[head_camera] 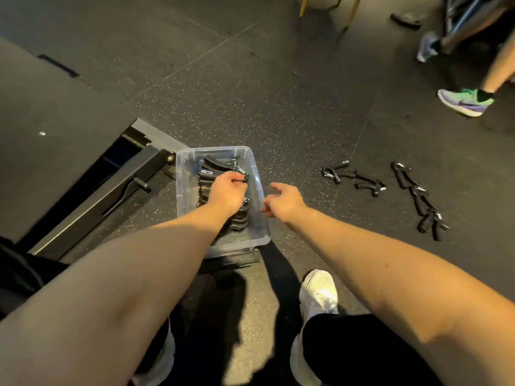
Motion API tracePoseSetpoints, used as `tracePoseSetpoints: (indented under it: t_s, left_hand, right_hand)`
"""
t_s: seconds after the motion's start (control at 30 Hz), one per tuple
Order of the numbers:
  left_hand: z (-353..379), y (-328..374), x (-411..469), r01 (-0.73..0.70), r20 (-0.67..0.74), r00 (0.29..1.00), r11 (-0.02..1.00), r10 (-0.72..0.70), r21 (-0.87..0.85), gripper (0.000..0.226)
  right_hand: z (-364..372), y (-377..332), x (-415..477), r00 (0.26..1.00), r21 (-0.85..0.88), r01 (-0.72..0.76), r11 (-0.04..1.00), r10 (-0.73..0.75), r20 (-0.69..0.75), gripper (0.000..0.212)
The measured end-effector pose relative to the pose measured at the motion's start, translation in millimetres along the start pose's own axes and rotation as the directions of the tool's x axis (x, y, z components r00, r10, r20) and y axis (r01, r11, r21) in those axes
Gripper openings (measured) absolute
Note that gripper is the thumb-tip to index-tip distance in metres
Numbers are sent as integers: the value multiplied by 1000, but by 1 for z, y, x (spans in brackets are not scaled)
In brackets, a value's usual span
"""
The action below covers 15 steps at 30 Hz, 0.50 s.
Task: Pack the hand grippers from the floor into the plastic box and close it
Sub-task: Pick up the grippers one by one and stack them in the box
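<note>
— How far along is the packing?

— Well under way, by the look of it. The clear box (184, 174) sits open on the gym floor (278, 121), in front of the person's white shoe (317, 296). A row of black grippers (211, 166) already lies stacked inside, from the far end to the near end.

— And the hands?

— The left hand (227, 192) is down in the box, fingers curled on one gripper (245, 177) by the far right wall. It seems to be setting it among the rest. The right hand (284, 201) hangs just right of the box, over the floor. Its fingers are loosely bent and it holds nothing.

— What is left?

— Two loose lots lie on the floor to the right, well apart from the box: a small tangle (352, 178) nearer it, and a longer string (418, 201) further right. I cannot count them exactly. All of those have to go in. Then comes the closing, and that step is not yet begun.

— Is the lid at hand?

— Hard to say. A dark slab (234, 259) shows under the box's near end, but I cannot tell whether it is the lid.

— Anyone else about?

— Another person's green and purple trainer (464, 101) stands at the far right, clear of the work.
</note>
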State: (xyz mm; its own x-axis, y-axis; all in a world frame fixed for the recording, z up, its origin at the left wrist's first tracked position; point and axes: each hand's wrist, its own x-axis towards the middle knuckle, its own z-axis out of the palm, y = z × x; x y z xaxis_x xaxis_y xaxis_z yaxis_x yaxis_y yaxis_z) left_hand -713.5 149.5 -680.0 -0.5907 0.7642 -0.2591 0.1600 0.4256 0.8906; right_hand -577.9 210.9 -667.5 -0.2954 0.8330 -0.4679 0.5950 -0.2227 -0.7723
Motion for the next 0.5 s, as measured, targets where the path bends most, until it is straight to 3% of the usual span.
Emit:
tracePoseSetpoints:
  t_s: [0.23, 0.37, 0.5]
  left_hand:
    - [85, 56, -2, -38, 176, 984, 999, 32, 35, 23]
    - [141, 70, 5, -23, 314, 949, 997, -1, 71, 15]
    - [200, 68, 35, -23, 363, 931, 992, -25, 126, 16]
  right_hand:
    - [-125, 13, -13, 997, -116, -77, 990, 74, -26, 51]
    - [-178, 43, 11, 985, -101, -169, 980, 163, -62, 48]
    - [-213, 77, 58, 974, -90, -190, 978, 176, -143, 33]
